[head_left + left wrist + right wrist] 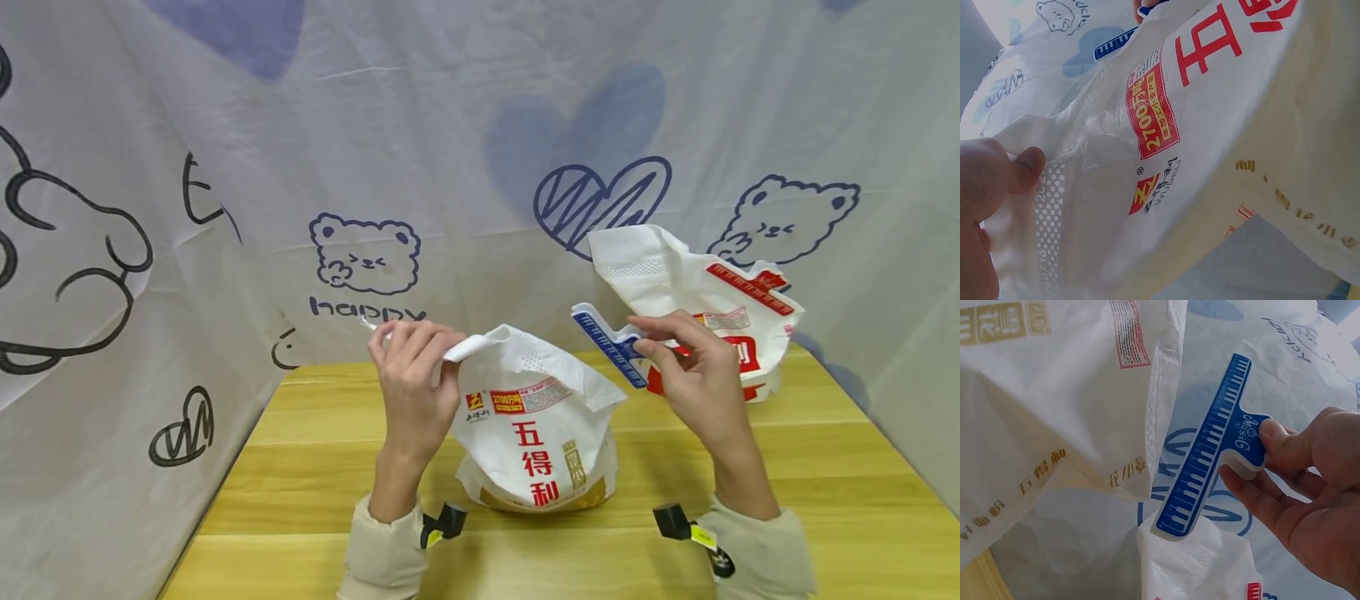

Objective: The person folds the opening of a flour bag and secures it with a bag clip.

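A white flour bag (536,425) with red lettering stands at the middle of the table. My left hand (414,375) pinches its top left corner; in the left wrist view the thumb (1029,167) presses on the bag's dotted top band. My right hand (693,375) holds a blue and white clip (611,343) with a piano-key pattern, to the right of the bag's top edge and apart from it. In the right wrist view the thumb and fingers pinch the clip (1210,450) by its handle tab.
Behind the right hand stands a second white bag (652,267), with a red clip (750,287) on its upper right. The wooden table (300,467) reaches to a printed white curtain (450,167) at the back and sides.
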`<state>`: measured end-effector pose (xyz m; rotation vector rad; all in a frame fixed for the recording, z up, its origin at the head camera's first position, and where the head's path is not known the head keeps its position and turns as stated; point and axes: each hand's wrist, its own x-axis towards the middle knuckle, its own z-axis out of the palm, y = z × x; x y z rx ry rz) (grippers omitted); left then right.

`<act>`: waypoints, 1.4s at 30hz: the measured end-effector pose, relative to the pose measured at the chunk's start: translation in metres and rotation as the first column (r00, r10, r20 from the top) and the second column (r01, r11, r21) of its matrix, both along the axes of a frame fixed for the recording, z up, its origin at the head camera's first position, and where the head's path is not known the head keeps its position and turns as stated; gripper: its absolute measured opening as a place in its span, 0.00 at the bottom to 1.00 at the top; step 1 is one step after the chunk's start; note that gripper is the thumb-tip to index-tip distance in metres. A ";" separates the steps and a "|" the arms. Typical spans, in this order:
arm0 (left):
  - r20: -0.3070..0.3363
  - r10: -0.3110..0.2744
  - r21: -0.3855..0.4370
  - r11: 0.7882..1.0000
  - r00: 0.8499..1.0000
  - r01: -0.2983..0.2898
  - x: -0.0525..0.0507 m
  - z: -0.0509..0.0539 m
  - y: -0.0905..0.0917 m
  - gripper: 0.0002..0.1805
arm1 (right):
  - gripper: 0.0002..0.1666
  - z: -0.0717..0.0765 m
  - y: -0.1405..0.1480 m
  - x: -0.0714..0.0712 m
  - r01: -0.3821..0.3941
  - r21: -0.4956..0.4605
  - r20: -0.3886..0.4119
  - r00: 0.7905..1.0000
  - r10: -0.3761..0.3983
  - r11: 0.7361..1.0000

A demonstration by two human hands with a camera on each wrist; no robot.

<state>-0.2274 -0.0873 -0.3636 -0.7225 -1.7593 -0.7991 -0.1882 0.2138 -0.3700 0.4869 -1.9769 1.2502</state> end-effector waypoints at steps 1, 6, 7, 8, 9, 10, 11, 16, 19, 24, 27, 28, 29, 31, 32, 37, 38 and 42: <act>0.000 0.001 0.000 1.000 1.000 -0.001 0.000 0.000 0.000 0.10 | 0.18 0.000 0.000 0.000 -0.001 -0.010 0.000 1.000 0.001 1.000; -0.003 0.002 -0.002 1.000 1.000 -0.002 0.002 0.001 0.000 0.10 | 0.16 0.000 -0.002 -0.002 -0.005 -0.057 0.007 1.000 0.005 0.998; -0.004 0.003 -0.002 1.000 1.000 -0.003 0.002 0.001 0.000 0.10 | 0.15 0.000 -0.002 -0.003 -0.009 -0.068 0.009 1.000 0.009 0.998; -0.005 0.003 -0.002 1.000 1.000 -0.003 0.002 0.002 0.000 0.10 | 0.15 0.000 -0.002 -0.003 -0.012 -0.078 0.014 1.000 0.013 0.997; -0.005 0.003 -0.003 1.000 1.000 -0.003 0.002 0.002 0.000 0.10 | 0.15 0.000 -0.002 -0.003 -0.019 -0.089 0.019 1.000 0.021 0.996; -0.006 0.003 -0.003 1.000 1.000 -0.003 0.002 0.002 0.000 0.10 | 0.15 0.000 -0.002 -0.004 -0.027 -0.100 0.025 0.999 0.029 0.995; -0.006 0.003 -0.003 1.000 1.000 -0.003 0.002 0.002 0.000 0.10 | 0.14 0.000 -0.002 -0.004 -0.035 -0.113 0.032 0.999 0.039 0.993; -0.007 0.005 0.002 1.000 1.000 -0.005 0.003 0.001 -0.001 0.11 | 0.13 -0.002 -0.002 -0.007 -0.058 -0.167 0.066 0.995 0.070 0.984; -0.006 0.002 0.003 1.000 1.000 -0.002 0.003 0.002 -0.002 0.10 | 0.13 -0.004 -0.002 -0.009 -0.061 -0.192 0.087 0.993 0.078 0.980; 0.005 -0.008 -0.009 1.000 1.000 0.008 0.001 0.004 -0.003 0.10 | 0.12 -0.007 -0.003 -0.013 -0.078 -0.228 0.119 0.987 0.107 0.971; 0.006 -0.009 -0.009 1.000 1.000 0.009 0.000 0.005 -0.004 0.10 | 0.13 -0.008 -0.005 -0.015 -0.096 -0.228 0.136 0.982 0.129 0.969; 0.006 -0.011 -0.009 1.000 1.000 0.011 0.000 0.005 -0.004 0.10 | 0.12 -0.009 -0.005 -0.016 -0.101 -0.226 0.142 0.981 0.136 0.969; 0.007 -0.016 -0.009 1.000 1.000 0.016 0.000 0.005 -0.004 0.10 | 0.12 -0.009 -0.006 -0.017 -0.106 -0.224 0.147 0.979 0.141 0.969; 0.014 -0.027 -0.012 1.000 1.000 0.027 -0.001 0.007 -0.004 0.10 | 0.12 -0.010 -0.007 -0.018 -0.111 -0.220 0.156 0.977 0.148 0.969; 0.017 -0.032 -0.017 0.999 0.999 0.032 -0.002 0.008 -0.004 0.09 | 0.12 -0.010 -0.007 -0.018 -0.114 -0.218 0.159 0.976 0.150 0.969; 0.041 -0.056 -0.047 0.997 0.998 0.058 -0.005 0.014 -0.002 0.09 | 0.11 -0.011 -0.009 -0.020 -0.139 -0.210 0.160 0.972 0.174 0.968; 0.044 -0.058 -0.049 0.997 0.997 0.061 -0.005 0.015 -0.001 0.09 | 0.11 -0.011 -0.009 -0.021 -0.149 -0.206 0.159 0.970 0.183 0.967; 0.053 -0.051 -0.055 0.997 0.997 0.054 -0.006 0.017 0.000 0.10 | 0.11 -0.010 -0.012 -0.023 -0.188 -0.197 0.157 0.963 0.220 0.962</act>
